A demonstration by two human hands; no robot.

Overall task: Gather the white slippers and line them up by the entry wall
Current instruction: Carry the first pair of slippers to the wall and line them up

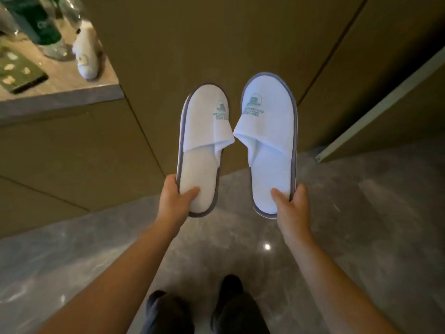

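Note:
Two white slippers with grey edging and a green printed logo are held up in the air, toes pointing away from me toward the brown wall (pixel 216 39). My left hand (pixel 174 198) grips the heel of the left slipper (pixel 202 145), thumb on the insole. My right hand (pixel 290 208) grips the heel of the right slipper (pixel 268 141) the same way. The two slippers' upper flaps nearly touch in the middle. Both hang above the grey polished floor (pixel 361 237).
A stone counter (pixel 60 100) juts out at the upper left, carrying glass bottles (pixel 36 22), a dark tray (pixel 21 75) and a white wrapped item (pixel 85 56). A pale door frame (pixel 385 102) runs at the right. My dark-trousered legs (pixel 204 309) stand below.

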